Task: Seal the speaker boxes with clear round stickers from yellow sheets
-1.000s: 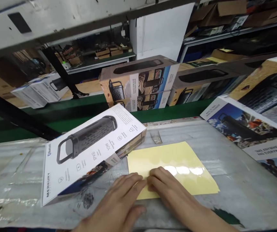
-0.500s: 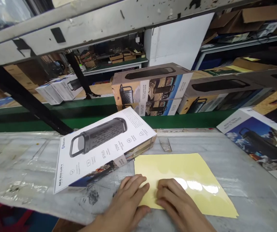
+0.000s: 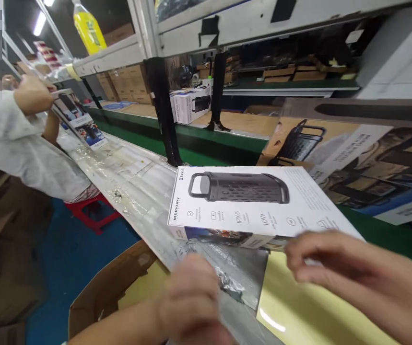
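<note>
A white speaker box (image 3: 299, 191) lies flat on the bench, a black portable speaker printed on its top. Above the near right corner of the box, my right hand (image 3: 330, 258) hovers with thumb and fingers curled together; a small pale patch shows between them, too unclear to name. Beneath that hand is a yellow backing sheet (image 3: 310, 306) with a glossy surface. My left hand (image 3: 191, 297) is in front of the box, near the bench edge, with its fingers smeared by motion. It looks clear of the box.
An open carton (image 3: 98, 292) with yellow sheets inside stands below the bench edge. Stacked speaker boxes (image 3: 357, 148) are behind on the right. Further left, a co-worker (image 3: 29, 139) handles another box (image 3: 79, 117). A black-wrapped post (image 3: 162, 110) rises behind the bench.
The view has swung left, bringing the co-worker and carton into sight. Both hands have come up off the yellow sheet and moved apart, the left one away from it.
</note>
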### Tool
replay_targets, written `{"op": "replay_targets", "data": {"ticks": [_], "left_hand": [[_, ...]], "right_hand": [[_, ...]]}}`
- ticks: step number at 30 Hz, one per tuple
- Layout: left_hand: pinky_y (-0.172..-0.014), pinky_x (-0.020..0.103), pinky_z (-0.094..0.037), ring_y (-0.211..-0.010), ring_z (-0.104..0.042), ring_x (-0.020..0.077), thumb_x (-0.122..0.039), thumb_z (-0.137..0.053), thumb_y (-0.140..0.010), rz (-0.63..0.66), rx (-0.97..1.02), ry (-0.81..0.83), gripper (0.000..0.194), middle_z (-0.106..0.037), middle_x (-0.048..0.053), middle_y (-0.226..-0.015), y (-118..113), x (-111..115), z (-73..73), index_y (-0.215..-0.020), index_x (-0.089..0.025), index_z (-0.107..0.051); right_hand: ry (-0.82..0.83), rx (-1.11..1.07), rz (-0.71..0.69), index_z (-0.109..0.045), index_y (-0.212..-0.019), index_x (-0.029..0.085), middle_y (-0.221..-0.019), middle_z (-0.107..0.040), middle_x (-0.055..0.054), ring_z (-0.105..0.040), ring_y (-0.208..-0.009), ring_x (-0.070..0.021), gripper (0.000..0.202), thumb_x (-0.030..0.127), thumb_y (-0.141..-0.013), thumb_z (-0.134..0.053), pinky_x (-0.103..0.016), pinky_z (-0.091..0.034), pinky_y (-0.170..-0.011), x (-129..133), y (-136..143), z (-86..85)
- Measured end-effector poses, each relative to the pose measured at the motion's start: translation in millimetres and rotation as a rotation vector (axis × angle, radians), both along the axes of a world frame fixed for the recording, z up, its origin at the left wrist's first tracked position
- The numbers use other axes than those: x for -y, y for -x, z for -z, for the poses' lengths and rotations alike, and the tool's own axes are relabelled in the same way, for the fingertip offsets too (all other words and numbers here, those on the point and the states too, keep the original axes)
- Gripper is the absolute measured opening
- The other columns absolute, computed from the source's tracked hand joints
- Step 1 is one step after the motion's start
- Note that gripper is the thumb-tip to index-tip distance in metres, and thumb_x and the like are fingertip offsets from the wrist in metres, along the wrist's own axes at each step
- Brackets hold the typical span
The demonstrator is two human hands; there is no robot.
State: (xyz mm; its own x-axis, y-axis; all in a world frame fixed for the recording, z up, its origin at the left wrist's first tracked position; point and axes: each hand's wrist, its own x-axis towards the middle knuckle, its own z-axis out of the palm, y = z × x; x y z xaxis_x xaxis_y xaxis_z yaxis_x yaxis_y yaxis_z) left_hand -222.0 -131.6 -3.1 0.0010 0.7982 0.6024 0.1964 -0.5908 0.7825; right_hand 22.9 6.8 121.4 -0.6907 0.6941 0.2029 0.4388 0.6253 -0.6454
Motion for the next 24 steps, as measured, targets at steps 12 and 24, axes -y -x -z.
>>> {"op": "replay_targets", "data": {"ticks": [12,24], "left_hand": [[-0.120,0.047,-0.034,-0.142,-0.049,0.0335,-0.021,-0.074,-0.080,0.016,0.932,0.828,0.083,-0.060,0.003,-0.148,57.1,-69.0,-9.1,-0.156,-0.030,-0.043],[-0.118,0.047,-0.033,-0.143,-0.046,0.0350,-0.019,-0.070,-0.080,0.065,0.950,0.849,0.089,-0.061,0.002,-0.147,59.3,-67.5,-6.5,-0.161,-0.031,-0.035]], "right_hand": [[0.262,0.048,-0.629,-0.056,-0.098,0.022,-0.085,-0.063,0.000,-0.060,-0.080,-0.0166,0.015,0.026,-0.084,-0.059,-0.032,-0.049,-0.075,-109.4,222.2,44.9],[0.103,0.157,-0.668,-0.058,-0.097,0.022,-0.090,-0.065,-0.001,-0.059,-0.084,-0.0178,0.017,0.015,-0.082,-0.062,-0.033,-0.048,-0.079,-117.0,235.8,71.8]]}}
